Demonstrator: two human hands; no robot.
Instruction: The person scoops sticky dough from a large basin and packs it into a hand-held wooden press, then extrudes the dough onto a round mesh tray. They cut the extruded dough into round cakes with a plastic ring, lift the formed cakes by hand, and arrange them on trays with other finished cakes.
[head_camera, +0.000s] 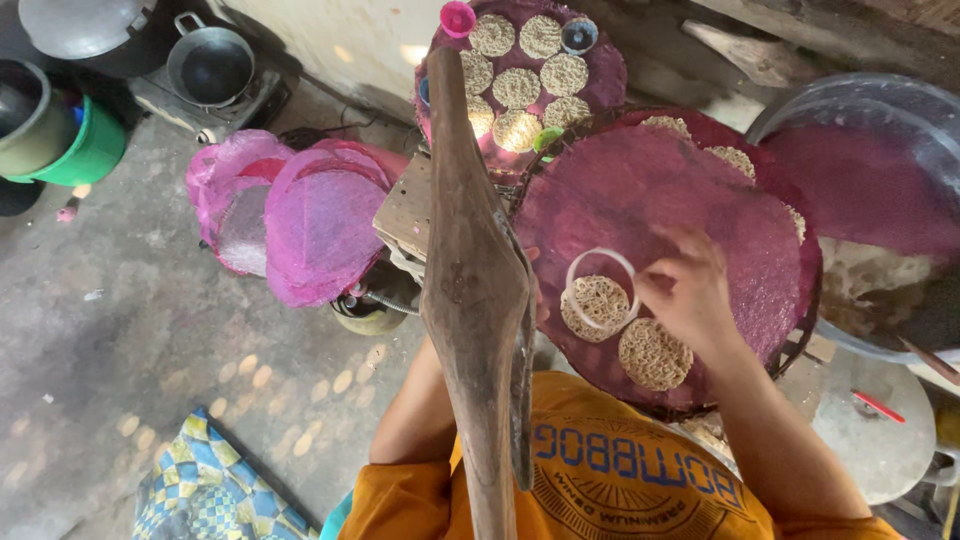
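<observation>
Fingers of the right hand (690, 290) pinch a white ring mould (600, 290) over a noodle disc (597, 305) to shape it; left hand hidden by a wooden beam (475, 290).

Single head view, looking steeply down from above the person's own shoulders. Close range on round purple tray (700, 200); concrete floor (150, 330) fills left side. No second view.

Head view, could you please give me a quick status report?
Right hand on white ring over noodle disc. Left hand hidden behind wooden beam. Second disc alongside on purple mat.
</observation>
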